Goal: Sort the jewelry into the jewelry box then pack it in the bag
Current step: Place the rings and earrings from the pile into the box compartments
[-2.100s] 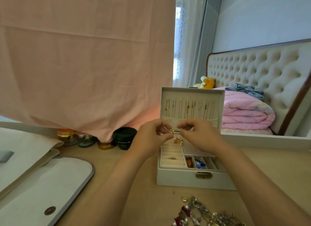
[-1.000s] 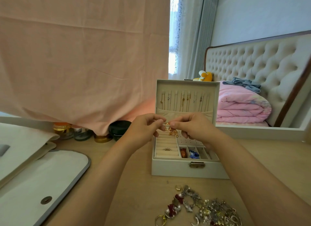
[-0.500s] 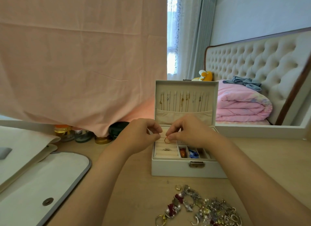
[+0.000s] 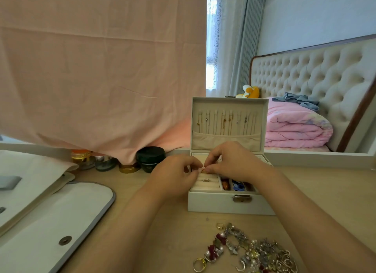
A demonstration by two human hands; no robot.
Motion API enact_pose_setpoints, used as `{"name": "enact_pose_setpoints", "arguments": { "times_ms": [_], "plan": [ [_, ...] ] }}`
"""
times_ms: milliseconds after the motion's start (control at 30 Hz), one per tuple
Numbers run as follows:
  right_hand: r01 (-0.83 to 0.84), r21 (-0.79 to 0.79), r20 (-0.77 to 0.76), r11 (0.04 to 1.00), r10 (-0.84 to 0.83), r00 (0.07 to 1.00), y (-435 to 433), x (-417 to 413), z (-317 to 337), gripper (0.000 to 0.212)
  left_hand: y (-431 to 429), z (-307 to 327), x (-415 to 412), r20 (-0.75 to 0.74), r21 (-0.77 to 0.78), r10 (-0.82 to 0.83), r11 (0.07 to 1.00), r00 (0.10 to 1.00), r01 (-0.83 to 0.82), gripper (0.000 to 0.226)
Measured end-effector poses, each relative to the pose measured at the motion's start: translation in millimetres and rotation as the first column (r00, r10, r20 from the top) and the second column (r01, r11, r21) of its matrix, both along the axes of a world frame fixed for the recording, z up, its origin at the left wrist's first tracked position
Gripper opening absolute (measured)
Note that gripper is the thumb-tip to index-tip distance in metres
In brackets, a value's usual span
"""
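The risk was the small gold ring (image 4: 202, 171) slipping from your pinch and dropping among the ring rolls or onto the bench (image 4: 325, 191), since both hands crowded it over the open jewelry box (image 4: 230, 203). Your left hand (image 4: 175, 177) and right hand (image 4: 230, 161) met fingertip to fingertip, each grip pinched nearly closed on the ring just above the slots. 1 ring already sat in a slot nearer you. The loose pile of jewelry (image 4: 252, 250) lay in front of the box, the bag (image 4: 50, 211) lay at your left.
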State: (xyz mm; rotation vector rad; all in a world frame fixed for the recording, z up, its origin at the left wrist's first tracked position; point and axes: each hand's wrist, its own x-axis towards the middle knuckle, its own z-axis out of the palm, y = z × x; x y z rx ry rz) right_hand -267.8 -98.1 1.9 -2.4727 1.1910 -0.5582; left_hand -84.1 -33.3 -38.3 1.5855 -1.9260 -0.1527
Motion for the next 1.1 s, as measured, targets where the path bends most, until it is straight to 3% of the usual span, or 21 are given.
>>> {"name": "enact_pose_setpoints", "arguments": {
  "times_ms": [267,367,500,733,933,1100],
  "plan": [
    [-0.062,0.038,-0.037,0.997,0.064,0.997,-3,-3,-4,0.015,0,1,0,0.163,-0.083,0.025,0.996,0.986,-0.012,0.022],
    [-0.027,0.038,0.041,0.999,0.026,0.999,-7,-8,-2,0.023,1,1,-2,0.18,-0.101,0.021,0.995,0.983,-0.003,0.024],
    [0.072,-0.078,0.142,0.994,-0.06,0.988,-17,-15,-4,0.025,-1,0,-4,0.16,-0.066,-0.013,0.998,0.987,0.024,0.026],
    [0.114,-0.083,0.0,0.99,-0.114,0.993,-14,-16,-10,0.025,-3,0,-5,0.126,-0.021,-0.026,0.999,0.992,0.029,0.025],
    [0.18,-0.151,-0.005,0.972,-0.183,0.983,-14,-6,-17,0.012,-5,2,-6,-0.094,-0.046,0.025,0.998,0.995,-0.03,0.023],
    [0.087,0.051,0.281,0.995,-0.098,0.955,-17,-5,-9,0.007,-9,6,-10,-0.269,-0.139,0.036,0.987,0.963,-0.076,0.034]
  ]
}}
